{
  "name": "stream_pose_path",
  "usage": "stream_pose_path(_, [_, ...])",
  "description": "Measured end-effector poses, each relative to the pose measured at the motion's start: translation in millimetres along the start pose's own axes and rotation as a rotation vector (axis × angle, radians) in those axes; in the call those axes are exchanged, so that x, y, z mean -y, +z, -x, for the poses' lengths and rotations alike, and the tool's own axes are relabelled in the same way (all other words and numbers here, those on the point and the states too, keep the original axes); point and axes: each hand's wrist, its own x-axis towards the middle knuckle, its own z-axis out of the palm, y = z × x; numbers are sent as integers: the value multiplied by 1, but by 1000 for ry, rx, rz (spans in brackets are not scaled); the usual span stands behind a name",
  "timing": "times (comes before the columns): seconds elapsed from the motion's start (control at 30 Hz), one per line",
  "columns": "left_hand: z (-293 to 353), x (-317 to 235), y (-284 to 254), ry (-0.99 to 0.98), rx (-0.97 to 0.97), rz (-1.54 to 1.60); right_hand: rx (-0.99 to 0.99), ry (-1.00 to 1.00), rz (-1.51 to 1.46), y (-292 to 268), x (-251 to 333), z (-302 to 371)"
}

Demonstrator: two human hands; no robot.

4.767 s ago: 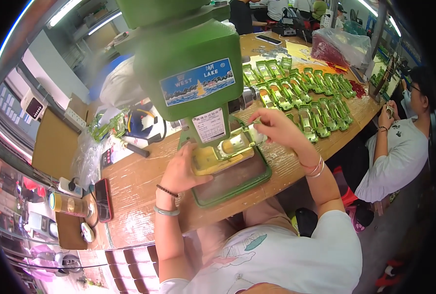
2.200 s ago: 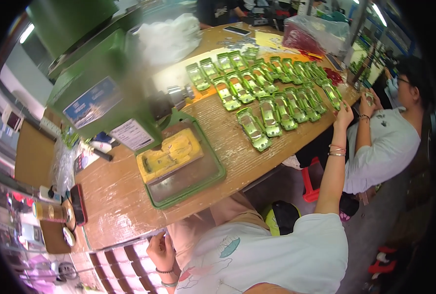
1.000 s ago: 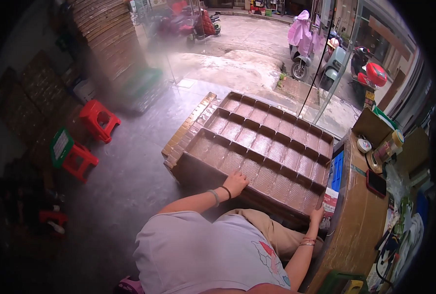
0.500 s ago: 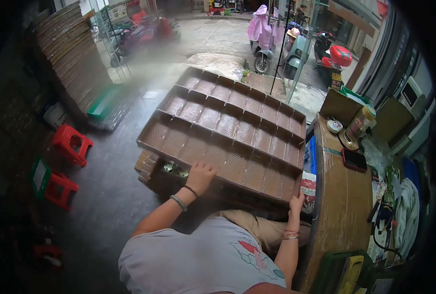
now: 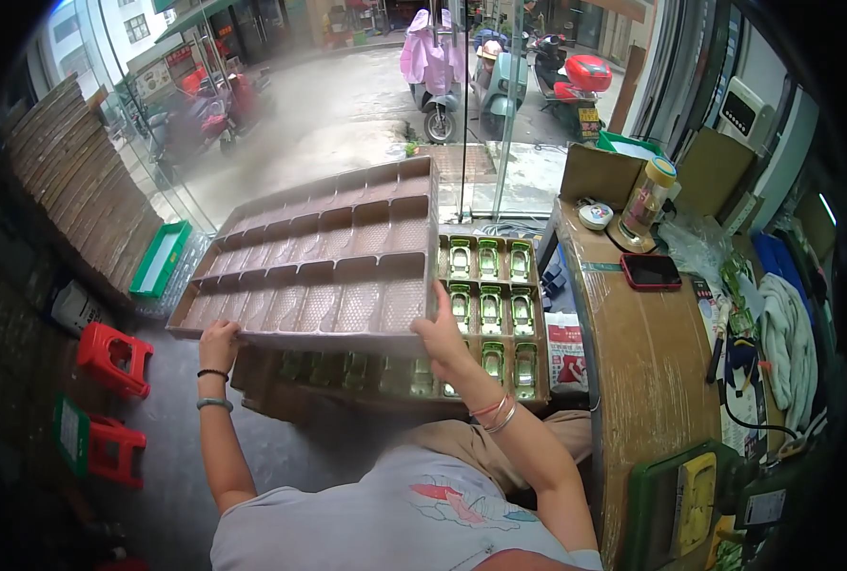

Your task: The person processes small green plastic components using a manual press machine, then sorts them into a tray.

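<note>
My two hands hold up a wide brown tray (image 5: 314,337) divided into rows of compartments, and nothing shows in them. My left hand (image 5: 218,335) is closed over its near left edge. My right hand (image 5: 443,328) grips its near right corner. The tray is tilted and hangs over a second brown tray (image 5: 541,328). Rows of shiny green car-shaped pieces (image 5: 490,306) fill the visible compartments of that lower tray. The raised tray hides its left and far parts.
On my right, a cardboard-topped table (image 5: 652,362) carries a phone (image 5: 651,272), a jar (image 5: 648,198) and cloths (image 5: 787,347). Red stools (image 5: 117,359) and a green tray (image 5: 160,259) stand left, near stacked brown boards (image 5: 81,181). Scooters (image 5: 500,81) are parked beyond the glass.
The divided tray has shifted left and up off the stack, uncovering the green pieces on the right. Both hands moved left with it, and my view turned to the right.
</note>
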Motion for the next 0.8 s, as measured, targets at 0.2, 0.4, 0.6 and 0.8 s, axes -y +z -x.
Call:
stream_pose_path(0.2, [-27, -22, -25, -73, 87, 157, -66, -146, 172, 56, -23, 9])
stream_pose_path(0.4, [-59, -176, -44, 261, -11, 650, 132, -298, 250, 86, -7, 35])
stream_pose_path(0.6, [-67, -205, -28, 226, 235, 527, 240, -310, 365, 81, -29, 32])
stream_pose_path(0.8, [-71, -162, -36, 54, 306, 1013, 418, -53, 134, 59, -6, 46])
